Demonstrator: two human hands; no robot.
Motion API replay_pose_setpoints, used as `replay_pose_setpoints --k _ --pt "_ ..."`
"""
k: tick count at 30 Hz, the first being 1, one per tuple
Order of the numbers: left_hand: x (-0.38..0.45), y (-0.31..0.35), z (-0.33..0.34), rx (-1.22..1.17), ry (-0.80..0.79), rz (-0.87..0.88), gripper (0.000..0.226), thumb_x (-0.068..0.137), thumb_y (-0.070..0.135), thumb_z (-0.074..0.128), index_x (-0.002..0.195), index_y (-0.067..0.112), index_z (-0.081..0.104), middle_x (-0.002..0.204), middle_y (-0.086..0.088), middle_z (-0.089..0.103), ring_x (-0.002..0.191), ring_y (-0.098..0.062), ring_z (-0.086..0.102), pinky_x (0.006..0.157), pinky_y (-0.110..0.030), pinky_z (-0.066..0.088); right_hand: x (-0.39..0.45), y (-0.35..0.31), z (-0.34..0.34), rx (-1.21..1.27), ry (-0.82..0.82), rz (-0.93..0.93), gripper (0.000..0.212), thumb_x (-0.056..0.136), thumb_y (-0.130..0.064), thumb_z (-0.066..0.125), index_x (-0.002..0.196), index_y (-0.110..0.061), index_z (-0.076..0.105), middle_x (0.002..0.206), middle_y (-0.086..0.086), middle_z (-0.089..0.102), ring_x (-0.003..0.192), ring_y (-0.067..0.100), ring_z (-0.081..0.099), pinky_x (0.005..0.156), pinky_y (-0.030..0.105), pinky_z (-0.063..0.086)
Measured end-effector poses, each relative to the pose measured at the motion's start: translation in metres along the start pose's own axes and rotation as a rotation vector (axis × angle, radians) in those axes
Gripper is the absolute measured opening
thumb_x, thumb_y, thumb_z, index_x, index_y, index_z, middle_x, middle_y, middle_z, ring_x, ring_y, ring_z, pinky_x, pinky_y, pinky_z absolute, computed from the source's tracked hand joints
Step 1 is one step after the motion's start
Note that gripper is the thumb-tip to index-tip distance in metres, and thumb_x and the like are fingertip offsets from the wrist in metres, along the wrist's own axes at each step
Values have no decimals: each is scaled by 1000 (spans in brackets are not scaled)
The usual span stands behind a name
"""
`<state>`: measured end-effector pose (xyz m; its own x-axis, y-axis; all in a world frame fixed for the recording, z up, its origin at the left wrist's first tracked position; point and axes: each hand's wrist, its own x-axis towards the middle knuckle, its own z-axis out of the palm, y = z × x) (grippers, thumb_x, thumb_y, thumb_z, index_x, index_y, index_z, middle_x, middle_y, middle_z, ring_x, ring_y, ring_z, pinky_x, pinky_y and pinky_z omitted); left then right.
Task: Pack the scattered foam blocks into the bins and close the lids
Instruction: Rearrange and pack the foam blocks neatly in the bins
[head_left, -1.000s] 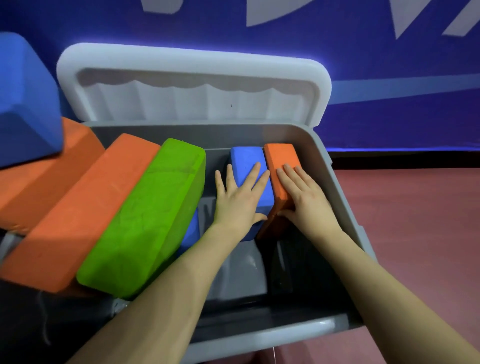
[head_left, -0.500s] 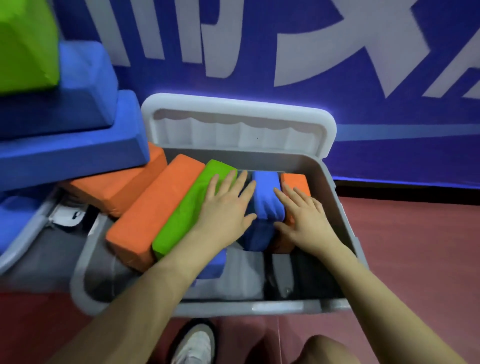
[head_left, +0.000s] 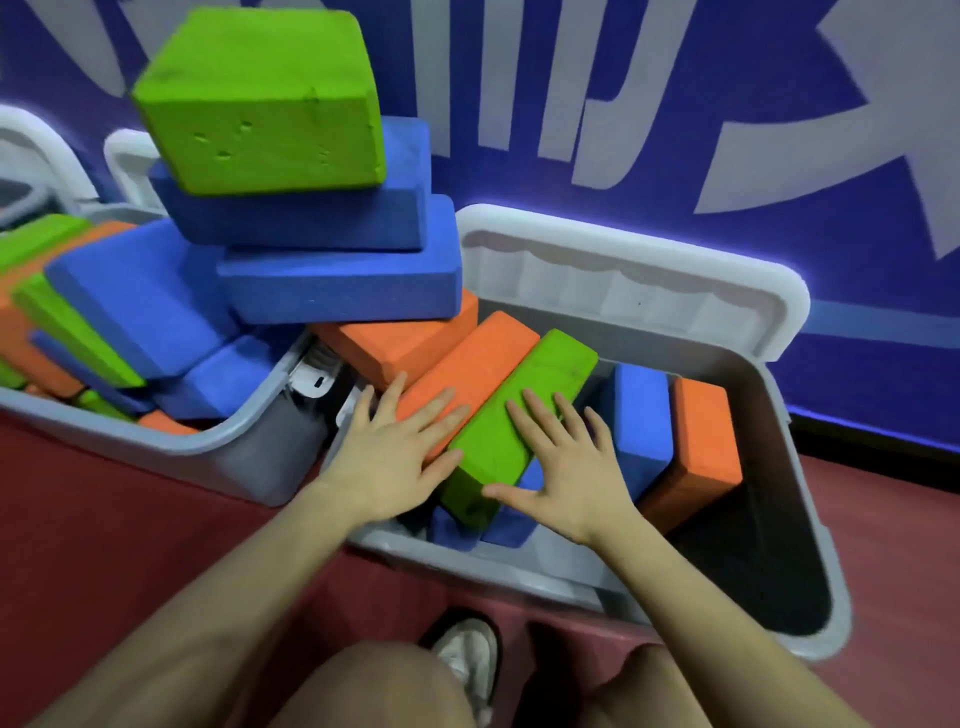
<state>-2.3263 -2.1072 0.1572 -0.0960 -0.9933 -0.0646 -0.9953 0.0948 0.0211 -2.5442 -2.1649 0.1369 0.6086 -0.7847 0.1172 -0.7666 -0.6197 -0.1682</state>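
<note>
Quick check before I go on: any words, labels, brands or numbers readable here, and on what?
Blue wall: large pale shapes, cut off by the frame, not readable as text.
Foam blocks: dents only, no print.
Bins and lid: no label visible.

Red floor (head_left: 119, 551) under everything, matte, slightly darker twd the bottom edge. Blue wall (head_left: 779, 104) behind, w/ big pale grey-white shapes (head_left: 613, 93) painted on it, prob. lettering but cropped, can't read. Paler blue stripe (head_left: 883, 327) runs across the wall low at right. Dark baseboard strip (head_left: 883, 452) where wall meets floor. White shoe (head_left: 467, 660) at bottom centre, on the floor betw. two bare knees (head_left: 384, 686).
</note>
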Motion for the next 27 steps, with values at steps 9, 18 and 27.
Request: replay_pose_setpoints --k 9,18,27 --pt "2 2 20 22 147 149 67 81 69 35 133 32 55 147 -3 43 93 -36 61 70 -45 53 -31 10 -5 -65 66 -35 55 100 -54 11 146 -31 31 150 6 41 133 42 41 102 63 36" --pt "16 9 1 14 366 253 58 86 56 38 121 18 66 131 -10 59 82 -38 63 81 -48 55 -11 -7 1 -40 4 93 79 87 -71 27 141 -17 42 144 20 45 129 50 41 92 70 36" --pt "28 39 -50 -28 546 272 50 84 50 42 107 18 73 119 -5 68 84 -37 66 84 -59 50 -19 7 -32 231 238 11 58 94 -46 42 141 -13 41 146 19 42 137 50 27 104 59 34"
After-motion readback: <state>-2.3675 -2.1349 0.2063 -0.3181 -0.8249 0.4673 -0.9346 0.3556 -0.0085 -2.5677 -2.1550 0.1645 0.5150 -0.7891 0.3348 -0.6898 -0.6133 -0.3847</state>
